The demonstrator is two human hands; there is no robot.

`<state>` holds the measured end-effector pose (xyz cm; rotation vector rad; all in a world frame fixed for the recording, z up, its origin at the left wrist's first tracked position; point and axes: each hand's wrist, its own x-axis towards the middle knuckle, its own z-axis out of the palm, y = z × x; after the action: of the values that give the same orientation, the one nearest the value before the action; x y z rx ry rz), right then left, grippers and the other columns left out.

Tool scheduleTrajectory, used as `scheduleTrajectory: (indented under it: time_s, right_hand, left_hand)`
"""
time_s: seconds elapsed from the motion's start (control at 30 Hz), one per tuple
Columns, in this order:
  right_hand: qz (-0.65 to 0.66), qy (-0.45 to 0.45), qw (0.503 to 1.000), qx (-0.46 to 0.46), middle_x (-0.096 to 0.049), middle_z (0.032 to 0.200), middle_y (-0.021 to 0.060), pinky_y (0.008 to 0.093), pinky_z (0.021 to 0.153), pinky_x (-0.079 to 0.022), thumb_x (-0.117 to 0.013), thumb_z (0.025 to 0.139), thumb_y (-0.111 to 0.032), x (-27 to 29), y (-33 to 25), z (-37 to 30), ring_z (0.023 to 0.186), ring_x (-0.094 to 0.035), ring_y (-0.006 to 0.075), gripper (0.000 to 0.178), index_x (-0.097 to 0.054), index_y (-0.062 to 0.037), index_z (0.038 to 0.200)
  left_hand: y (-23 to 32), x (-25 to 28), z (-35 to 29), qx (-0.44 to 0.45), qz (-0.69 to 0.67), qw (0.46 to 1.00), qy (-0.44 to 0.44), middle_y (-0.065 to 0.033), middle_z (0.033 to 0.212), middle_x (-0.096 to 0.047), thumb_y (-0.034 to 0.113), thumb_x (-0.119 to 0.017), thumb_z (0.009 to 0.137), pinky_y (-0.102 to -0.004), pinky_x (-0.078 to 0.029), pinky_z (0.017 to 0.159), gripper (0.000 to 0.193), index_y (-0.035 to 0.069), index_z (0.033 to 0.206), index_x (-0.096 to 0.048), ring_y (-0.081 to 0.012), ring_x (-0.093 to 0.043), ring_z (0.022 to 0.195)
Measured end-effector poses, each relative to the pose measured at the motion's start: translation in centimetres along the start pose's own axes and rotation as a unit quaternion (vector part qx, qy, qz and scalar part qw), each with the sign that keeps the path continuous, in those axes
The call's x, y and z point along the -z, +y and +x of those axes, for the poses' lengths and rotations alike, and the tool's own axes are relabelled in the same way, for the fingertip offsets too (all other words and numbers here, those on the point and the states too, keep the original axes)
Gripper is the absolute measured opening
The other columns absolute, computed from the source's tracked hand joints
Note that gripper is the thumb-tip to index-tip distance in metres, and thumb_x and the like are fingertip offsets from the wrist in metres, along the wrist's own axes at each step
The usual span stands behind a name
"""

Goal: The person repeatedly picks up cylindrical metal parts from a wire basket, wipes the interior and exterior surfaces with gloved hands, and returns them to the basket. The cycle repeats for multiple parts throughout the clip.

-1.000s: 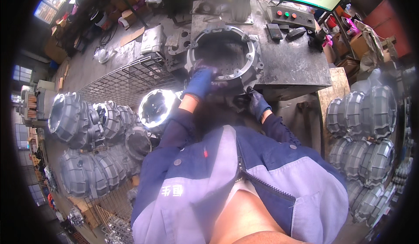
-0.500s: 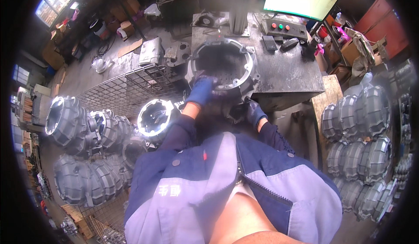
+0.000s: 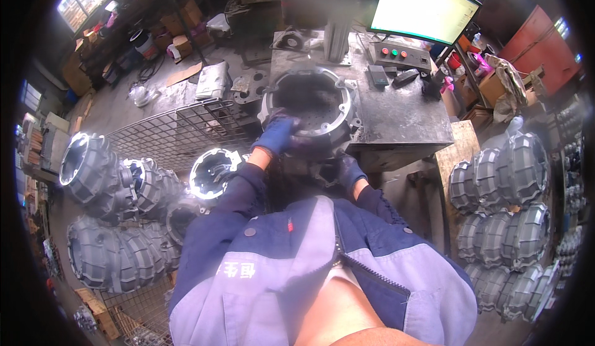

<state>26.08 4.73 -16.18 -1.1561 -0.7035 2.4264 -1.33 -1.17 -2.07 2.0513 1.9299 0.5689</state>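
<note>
A grey cast-metal ring-shaped housing point(image 3: 339, 122) stands at the front left edge of the steel workbench, its wide round opening facing up. My left hand point(image 3: 276, 134), in a dark blue work glove, is closed on the near left part of its rim. Lower and to the right, my right hand point(image 3: 351, 170), gloved as well, grips the housing's near underside below the bench edge; its fingertips are partly lost in shadow. Close to my left forearm is another ring housing point(image 3: 197, 182) with a brightly lit rim.
Several similar housings point(image 3: 93, 247) are stacked at left beside a wire-mesh cage point(image 3: 167, 132); more housings point(image 3: 496, 234) stand in rows at right. On the bench point(image 3: 403, 120) are a button control box point(image 3: 396, 55), a monitor point(image 3: 424, 8) and a metal column point(image 3: 338, 21).
My view has shifted, so the bench and monitor sit slightly differently in the picture. Both hands stay at the housing, with little visible movement relative to it.
</note>
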Motion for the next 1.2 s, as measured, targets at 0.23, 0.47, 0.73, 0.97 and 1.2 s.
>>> scheduleTrajectory:
  time_s: [0.23, 0.47, 0.73, 0.97, 1.2]
  right_hand:
    - [-0.274, 0.049, 0.955, 0.104, -0.063, 0.127, 0.0244, 0.0421, 0.093, -0.052, -0.036, 0.108, -0.042, -3.6, -2.1, -3.8, 0.109, -0.061, 0.0372, 0.052, -0.055, 0.0012, 0.130]
    - [-0.632, -0.201, 0.660, 0.353, -0.059, 0.137, 0.0212, 0.0420, 0.099, -0.049, -0.023, 0.109, -0.047, 3.0, 0.4, 0.8, 0.119, -0.059, 0.0338, 0.063, -0.053, 0.0023, 0.135]
    - [-0.526, -0.150, 0.733, 0.404, -0.069, 0.118, 0.0197, 0.0459, 0.089, -0.053, -0.039, 0.105, -0.054, 5.5, 2.6, 3.7, 0.102, -0.066, 0.0363, 0.063, -0.061, 0.0019, 0.126]
    - [-0.230, 0.088, 0.960, 0.132, -0.071, 0.101, 0.0121, 0.0400, 0.078, -0.053, -0.057, 0.102, -0.042, 2.9, -1.7, -1.1, 0.085, -0.065, 0.0259, 0.046, -0.069, 0.0004, 0.113]
    - [-0.376, 0.296, 0.840, 0.257, -0.073, 0.096, 0.0140, 0.0417, 0.081, -0.052, -0.064, 0.095, -0.031, 5.1, -8.4, 0.0, 0.086, -0.067, 0.0322, 0.036, -0.068, -0.0021, 0.116]
  left_hand:
    - [0.0, 0.0, -0.1, -0.009, 0.000, 1.000, 0.023, -0.0159, 0.097, -0.072, 0.062, -0.078, 0.073, -0.0484, -0.032, 0.114, 0.057, 0.011, 0.099, -0.074, -0.0359, -0.063, 0.107]
    - [0.0, 0.1, 0.1, -0.013, 0.003, 1.000, 0.000, -0.0133, 0.094, -0.072, 0.063, -0.076, 0.075, -0.0486, -0.033, 0.112, 0.054, 0.017, 0.104, -0.076, -0.0350, -0.065, 0.102]
    - [0.5, 0.5, 0.1, -0.002, 0.002, 1.000, -0.002, -0.0130, 0.093, -0.072, 0.062, -0.076, 0.075, -0.0486, -0.033, 0.111, 0.053, 0.016, 0.102, -0.076, -0.0348, -0.066, 0.100]
    - [0.5, 0.6, 0.1, 0.000, -0.014, 1.000, -0.004, -0.0138, 0.091, -0.072, 0.058, -0.078, 0.075, -0.0478, -0.036, 0.109, 0.050, 0.014, 0.099, -0.076, -0.0348, -0.067, 0.097]
    - [0.1, 0.2, 0.0, -0.011, -0.004, 0.999, 0.037, -0.0134, 0.087, -0.071, 0.058, -0.081, 0.072, -0.0475, -0.038, 0.107, 0.051, 0.012, 0.094, -0.074, -0.0358, -0.066, 0.093]
